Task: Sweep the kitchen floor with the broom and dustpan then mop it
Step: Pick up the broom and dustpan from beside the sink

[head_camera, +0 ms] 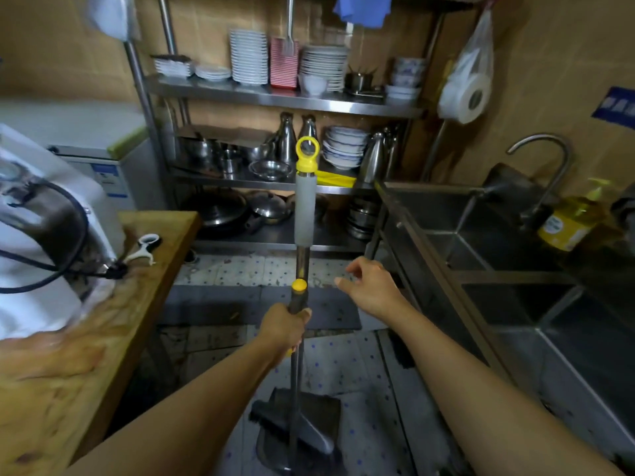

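Broom point(271, 415) and dustpan point(318, 415) are sitting together on the floor point(371, 427) beneath you.
Your left hand point(285, 326) is gripping both handles point(298, 293); your right hand point(369, 286) is hovering loosely open, empty. Sweeping is just starting: I'd say separate them next.

Tan tiled walls point(549, 46), steel shelving point(281, 99), dotted floor tiles point(360, 372)

My left hand point(287, 326): fist closed, at 6 o'clock. My right hand point(369, 286): loosely curled, holding nothing, toward 3 o'clock.
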Tool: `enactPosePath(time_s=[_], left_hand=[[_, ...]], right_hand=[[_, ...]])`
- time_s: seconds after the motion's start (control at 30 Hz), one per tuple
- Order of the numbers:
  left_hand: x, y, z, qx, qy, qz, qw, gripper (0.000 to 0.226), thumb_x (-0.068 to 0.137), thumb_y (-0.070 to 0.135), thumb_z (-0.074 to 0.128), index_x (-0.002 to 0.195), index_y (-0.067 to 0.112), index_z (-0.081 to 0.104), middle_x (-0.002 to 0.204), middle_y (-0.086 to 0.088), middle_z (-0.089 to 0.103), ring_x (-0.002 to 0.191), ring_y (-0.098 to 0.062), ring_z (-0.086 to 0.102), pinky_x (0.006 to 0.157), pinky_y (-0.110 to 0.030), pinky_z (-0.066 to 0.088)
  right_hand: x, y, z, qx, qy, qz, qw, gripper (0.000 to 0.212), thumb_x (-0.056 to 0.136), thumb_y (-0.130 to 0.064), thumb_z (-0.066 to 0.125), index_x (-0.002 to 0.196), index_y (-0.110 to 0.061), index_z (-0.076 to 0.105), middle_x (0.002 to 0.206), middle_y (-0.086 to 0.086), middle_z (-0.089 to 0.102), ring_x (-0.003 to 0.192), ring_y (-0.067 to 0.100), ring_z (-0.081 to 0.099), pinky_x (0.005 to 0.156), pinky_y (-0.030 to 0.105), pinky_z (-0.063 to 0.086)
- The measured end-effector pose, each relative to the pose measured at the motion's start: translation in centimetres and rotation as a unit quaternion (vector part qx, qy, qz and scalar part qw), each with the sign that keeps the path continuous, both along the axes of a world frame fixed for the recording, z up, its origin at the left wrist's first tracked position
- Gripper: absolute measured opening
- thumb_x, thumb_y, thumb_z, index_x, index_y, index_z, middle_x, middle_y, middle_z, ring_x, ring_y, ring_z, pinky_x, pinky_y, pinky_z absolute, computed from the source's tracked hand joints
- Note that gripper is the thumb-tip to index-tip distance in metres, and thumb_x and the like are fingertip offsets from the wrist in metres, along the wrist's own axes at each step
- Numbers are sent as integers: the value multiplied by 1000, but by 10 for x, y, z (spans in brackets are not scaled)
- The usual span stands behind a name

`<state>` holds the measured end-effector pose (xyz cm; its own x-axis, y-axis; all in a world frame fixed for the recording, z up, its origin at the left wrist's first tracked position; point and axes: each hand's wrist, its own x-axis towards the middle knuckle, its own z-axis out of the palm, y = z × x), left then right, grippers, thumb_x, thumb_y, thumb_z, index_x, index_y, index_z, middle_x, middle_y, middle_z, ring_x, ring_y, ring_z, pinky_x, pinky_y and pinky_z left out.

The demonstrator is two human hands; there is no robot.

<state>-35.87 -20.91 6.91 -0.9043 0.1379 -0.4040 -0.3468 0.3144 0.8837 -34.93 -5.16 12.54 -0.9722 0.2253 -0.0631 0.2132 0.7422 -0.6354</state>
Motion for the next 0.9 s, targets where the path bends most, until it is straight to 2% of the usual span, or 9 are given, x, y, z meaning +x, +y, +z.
enactPosePath(time_s=[0.1,0.33,0.43,0.53,0.73,0.83,0.9], left_hand=[[-43,-2,-1,-10,4,7,1000,28,96,22,51,71,11,48,60,-5,43,47,-16,39,46,-26,34],[-124,-7,2,-57,28,17,998,23,96,26,49,75,17,49,66,-3,49,56,-15,46,53,-27,38],[-155,-6,2,-75,34,28,996,18,97,26,48,94,10,55,69,-2,53,57,-12,50,49,-23,39],[-183,-5,4,-114,46,30,992,24,97,29,48,105,8,55,73,-3,54,60,-13,51,49,-23,39],[-241,-7,5,-158,40,59,985,28,97,33,49,108,8,52,71,0,50,60,-11,48,48,-22,37],[-266,-8,2,-167,21,74,983,22,96,36,49,104,14,49,76,0,54,69,-17,54,60,-28,43],[-282,-8,-1,-191,9,72,979,27,96,37,49,103,12,52,85,-9,60,81,-27,60,66,-29,42]], right_hand=[[-53,-5,0,-2,-6,23,1000,40,89,-36,63,121,-14,54,127,7,49,112,19,52,87,24,39],[-146,-18,1,-34,-12,96,995,48,90,-32,62,133,-14,48,134,6,50,119,16,50,87,20,36],[-183,-23,0,-50,-4,121,991,50,89,-32,64,133,-14,48,132,6,53,118,16,51,88,20,37],[-220,-27,1,-61,14,143,988,49,88,-35,64,131,-15,50,130,5,54,117,18,53,87,23,40],[-304,-34,4,-104,20,206,973,38,87,-37,65,119,-17,55,110,0,61,102,14,58,87,27,46],[-341,-40,4,-134,8,241,961,34,88,-34,65,117,-18,56,105,-4,63,99,12,59,86,27,47],[-364,-44,0,-149,-6,267,952,34,89,-32,65,119,-17,57,103,-6,62,99,11,58,83,24,44]])
